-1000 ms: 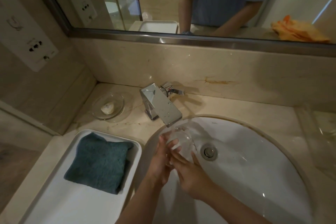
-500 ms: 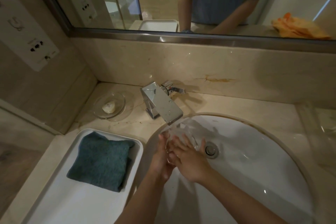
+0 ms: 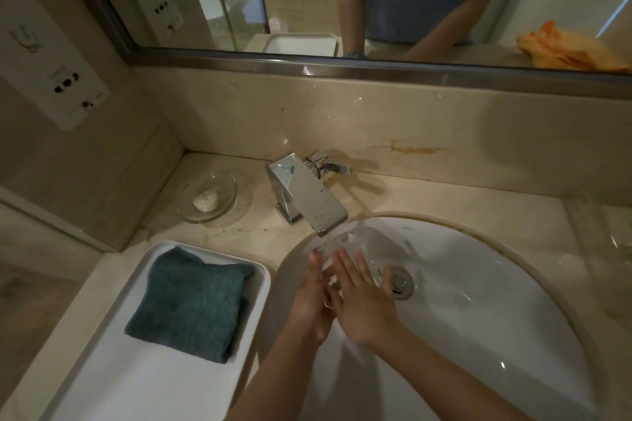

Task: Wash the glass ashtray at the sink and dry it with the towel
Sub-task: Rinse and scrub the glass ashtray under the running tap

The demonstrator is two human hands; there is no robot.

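The clear glass ashtray (image 3: 359, 243) is tilted under the spout of the chrome faucet (image 3: 309, 196), over the white sink basin (image 3: 478, 284). Water runs over it. My left hand (image 3: 313, 301) holds its left edge from below. My right hand (image 3: 362, 301) lies flat against its near side, fingers spread over the glass. Much of the ashtray is hidden behind my fingers. The folded teal towel (image 3: 191, 301) lies on a white tray (image 3: 136, 383) left of the basin, apart from both hands.
A glass soap dish (image 3: 207, 196) with a small soap sits at the back left of the beige counter. The drain (image 3: 400, 282) is just right of my hands. A mirror spans the wall above; an orange cloth (image 3: 567, 48) shows in it.
My right hand has slid up and across the front of the ashtray, fingers now spread over the glass. The ashtray has moved slightly up toward the spout.
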